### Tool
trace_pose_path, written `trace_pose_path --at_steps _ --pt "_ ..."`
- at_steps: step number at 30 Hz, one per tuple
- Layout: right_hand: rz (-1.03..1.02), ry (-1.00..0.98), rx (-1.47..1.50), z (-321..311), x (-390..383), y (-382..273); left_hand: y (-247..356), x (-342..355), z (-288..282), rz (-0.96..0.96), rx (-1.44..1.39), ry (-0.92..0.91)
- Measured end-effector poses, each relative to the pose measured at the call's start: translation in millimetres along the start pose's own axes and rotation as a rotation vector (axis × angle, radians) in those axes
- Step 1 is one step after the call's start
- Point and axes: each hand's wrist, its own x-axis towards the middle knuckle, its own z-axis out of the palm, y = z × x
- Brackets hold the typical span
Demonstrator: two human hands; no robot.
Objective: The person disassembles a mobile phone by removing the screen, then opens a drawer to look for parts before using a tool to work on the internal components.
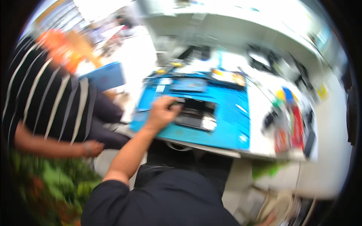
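Note:
My left hand reaches over the blue work mat, its fingers curled closed at the left edge of a flat black device. The device looks opened up, with a pale patch at its lower right corner. Something small and dark shows at my fingertips, too blurred to name. Just beyond lies a dark blue flat rectangular piece. Low at the right, next to a pale stool-like thing, a blurred bit of skin seems to be my right hand; its fingers cannot be made out.
Blurred bottles and a red tool-like thing stand at the mat's right. An orange-and-white boxy item lies at the mat's back. On the left stands another person in a striped shirt, near a blue folder-like sheet. A shelf runs along the back.

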Motion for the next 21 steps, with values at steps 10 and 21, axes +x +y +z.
trace_pose_path --at_steps 10,21 --pt "-0.116 0.283 -0.222 17 46 -37 13 -33 -14 -0.138 -0.004 0.048" --pt "-0.316 0.477 -0.181 33 -2 -54 6 -39 -22 -0.179 0.015 0.015"
